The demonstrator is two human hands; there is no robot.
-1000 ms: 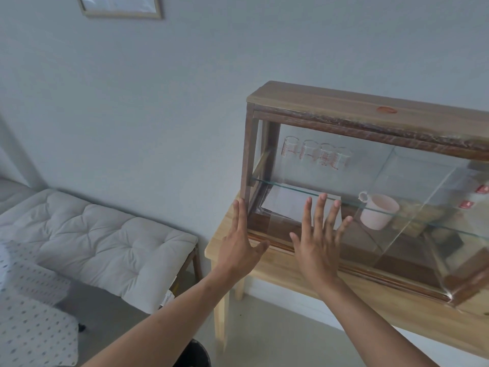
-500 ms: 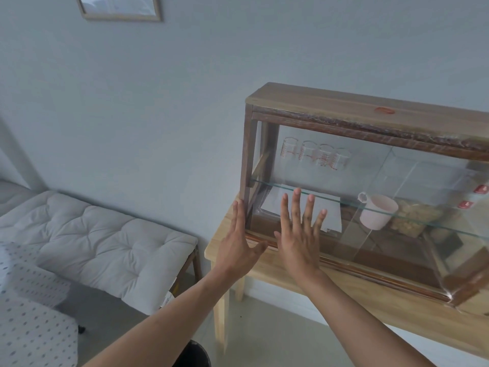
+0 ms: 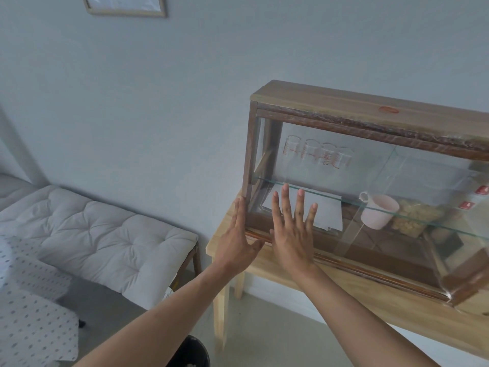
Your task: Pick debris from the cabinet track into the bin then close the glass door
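Observation:
A wooden cabinet (image 3: 344, 104) with sliding glass doors stands on a light wood table (image 3: 370, 295). My right hand (image 3: 292, 231) lies flat, fingers spread, against the left glass door (image 3: 330, 197), near the cabinet's left end. My left hand (image 3: 236, 243) is open and rests by the left corner post, thumb near the bottom track (image 3: 357, 271). I see no debris on the track. A black bin (image 3: 191, 352) stands on the floor below, partly cut off by the frame's bottom edge.
Inside the cabinet are measuring glasses (image 3: 317, 154) on a glass shelf, a pink mug (image 3: 378, 210), white paper (image 3: 328, 210) and a bag of snacks (image 3: 412, 218). A cushioned bench (image 3: 100, 234) sits to the left, against the wall.
My right hand has slid left along the glass, and the glass door has moved left with it toward the corner post. My left hand has stayed at the post.

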